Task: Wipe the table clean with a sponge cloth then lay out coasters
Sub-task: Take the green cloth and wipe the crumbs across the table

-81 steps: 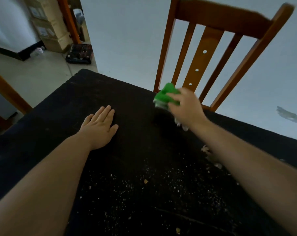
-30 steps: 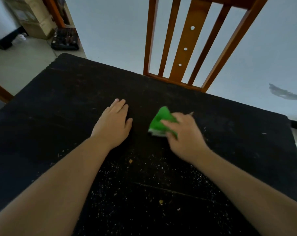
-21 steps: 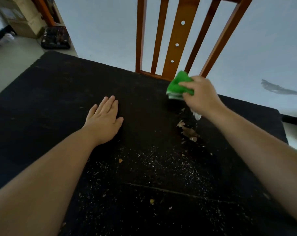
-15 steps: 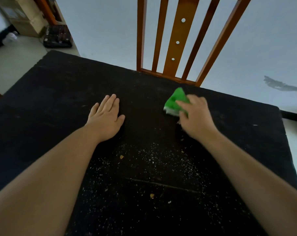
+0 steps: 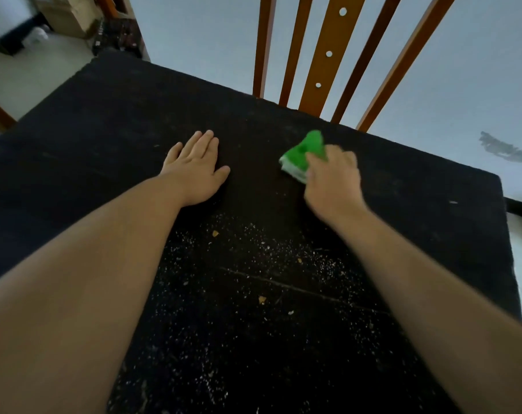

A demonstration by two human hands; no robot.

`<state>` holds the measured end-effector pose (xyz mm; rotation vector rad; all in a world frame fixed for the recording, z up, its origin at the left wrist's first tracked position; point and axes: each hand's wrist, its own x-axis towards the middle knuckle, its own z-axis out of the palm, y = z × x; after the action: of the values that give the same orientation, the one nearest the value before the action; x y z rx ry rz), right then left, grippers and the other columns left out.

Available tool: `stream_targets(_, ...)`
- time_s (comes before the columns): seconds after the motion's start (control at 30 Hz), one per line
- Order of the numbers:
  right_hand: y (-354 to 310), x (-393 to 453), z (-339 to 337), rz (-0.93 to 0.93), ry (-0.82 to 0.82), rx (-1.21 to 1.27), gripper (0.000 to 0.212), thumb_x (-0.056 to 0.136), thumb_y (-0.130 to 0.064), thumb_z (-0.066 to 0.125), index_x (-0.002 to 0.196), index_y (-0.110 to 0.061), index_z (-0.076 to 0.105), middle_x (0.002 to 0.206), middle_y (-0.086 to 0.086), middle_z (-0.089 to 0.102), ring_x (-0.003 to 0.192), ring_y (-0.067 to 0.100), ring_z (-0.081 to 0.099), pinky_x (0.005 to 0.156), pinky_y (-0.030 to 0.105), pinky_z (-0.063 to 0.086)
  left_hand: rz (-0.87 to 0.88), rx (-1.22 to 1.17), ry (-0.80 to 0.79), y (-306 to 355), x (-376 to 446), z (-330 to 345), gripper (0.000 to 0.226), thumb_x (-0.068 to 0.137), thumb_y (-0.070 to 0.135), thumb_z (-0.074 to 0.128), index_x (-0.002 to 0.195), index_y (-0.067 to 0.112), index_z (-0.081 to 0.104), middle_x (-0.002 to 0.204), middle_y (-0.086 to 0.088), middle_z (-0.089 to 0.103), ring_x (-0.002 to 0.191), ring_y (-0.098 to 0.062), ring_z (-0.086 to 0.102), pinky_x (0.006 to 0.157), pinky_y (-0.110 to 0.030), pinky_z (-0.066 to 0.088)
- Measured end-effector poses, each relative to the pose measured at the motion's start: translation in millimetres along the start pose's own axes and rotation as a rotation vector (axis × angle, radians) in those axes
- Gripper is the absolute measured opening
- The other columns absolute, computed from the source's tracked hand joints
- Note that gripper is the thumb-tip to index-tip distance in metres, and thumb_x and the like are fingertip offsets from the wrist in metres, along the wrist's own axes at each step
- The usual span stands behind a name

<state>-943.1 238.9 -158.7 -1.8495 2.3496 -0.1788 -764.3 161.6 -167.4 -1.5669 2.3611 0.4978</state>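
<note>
A black table (image 5: 98,121) fills the view, strewn with pale crumbs (image 5: 253,264) in its near middle. My right hand (image 5: 334,183) presses a green sponge cloth (image 5: 303,153) onto the table, right of centre and a little short of the far edge. The cloth sticks out to the left of my fingers and part of it is hidden under the hand. My left hand (image 5: 194,168) lies flat on the table, fingers together, palm down, holding nothing. No coasters are in view.
A brown wooden chair back (image 5: 328,55) stands against the table's far edge, in front of a pale wall. The table's right edge (image 5: 504,234) runs close to my right arm. Boxes and dark equipment (image 5: 116,34) sit on the floor at far left.
Over the last second my right hand swept the cloth out to the far edge by the chair and back toward me, pushing crumbs. My left hand stayed flat in place.
</note>
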Motion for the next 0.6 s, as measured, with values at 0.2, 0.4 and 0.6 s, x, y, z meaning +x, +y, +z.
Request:
stream_targets(0.2, -35, -82, 0, -0.356, -0.073, 0.222, 0.039, 0.091, -0.011, 0.043, 0.130, -0.015, 0.046, 0.133, 0.006, 0.041, 0.113, 0.023, 0.037, 0.099, 0.035, 0.035, 0.018, 0.012, 0.012, -1, -1, 2, 0.061, 0.098, 0.037, 0.022, 0.146, 0.010, -0.006, 0.155, -0.002, -0.014, 0.142, -0.015, -0.014, 0.116, -0.036, -0.004)
stream_targets(0.4, 42, -31, -32, -0.128, 0.197, 0.087, 0.033, 0.090, -0.005, 0.047, 0.122, -0.004, 0.054, 0.125, 0.019, 0.052, 0.112, 0.036, 0.045, 0.098, 0.033, 0.033, -0.042, -0.032, -0.018, 9, -7, -6, 0.060, 0.099, 0.033, 0.025, 0.146, 0.011, -0.004, 0.155, -0.003, -0.013, 0.143, -0.018, -0.012, 0.116, -0.042, -0.001)
stream_targets(0.6, 74, -34, 2, 0.063, 0.103, 0.003, 0.036, 0.092, -0.010, 0.038, 0.126, -0.010, 0.051, 0.132, 0.018, 0.045, 0.116, 0.038, 0.039, 0.099, 0.041, 0.032, 0.047, -0.117, 0.194, 48, -28, -1, 0.051, 0.098, 0.021, 0.031, 0.145, 0.006, 0.015, 0.155, -0.008, 0.010, 0.144, -0.020, 0.005, 0.115, -0.037, 0.012)
